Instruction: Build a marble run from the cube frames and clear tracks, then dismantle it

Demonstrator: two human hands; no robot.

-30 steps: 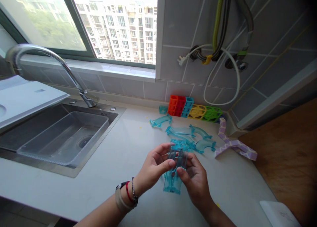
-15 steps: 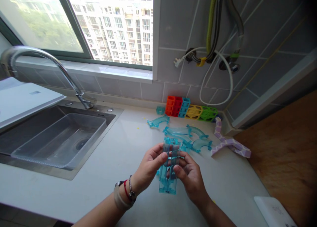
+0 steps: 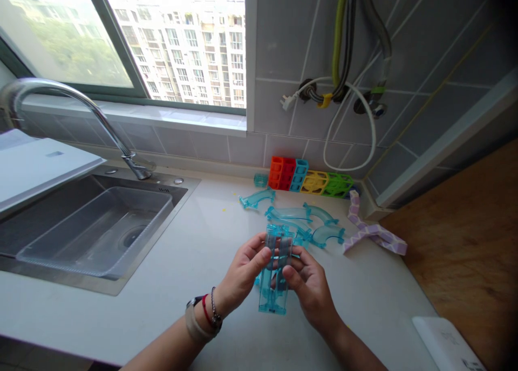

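A translucent blue plastic track piece (image 3: 273, 301), long and rectangular, is held between both hands above the counter. My left hand (image 3: 247, 263) grips its left side, thumb on the near face and fingers behind. On the other side my right hand (image 3: 308, 283) holds it with the thumb at the edge and fingers curled behind, partly seen through the clear plastic. Just beyond lie several loose blue curved track pieces (image 3: 289, 214), and another curved piece (image 3: 257, 198) sits farther left. Part of another blue piece shows behind the held one, mostly hidden.
Colored block frames (image 3: 311, 179) line the wall. A purple-and-white folding snake toy (image 3: 376, 235) lies to the right, and a white box-like object (image 3: 445, 341) at the near right. On the left are a sink (image 3: 121, 286) with a clear plastic basin (image 3: 99, 268), and a faucet (image 3: 93, 104).
Both hands keep the same grip on the blue track piece, which has barely moved. The whole view has shifted slightly.
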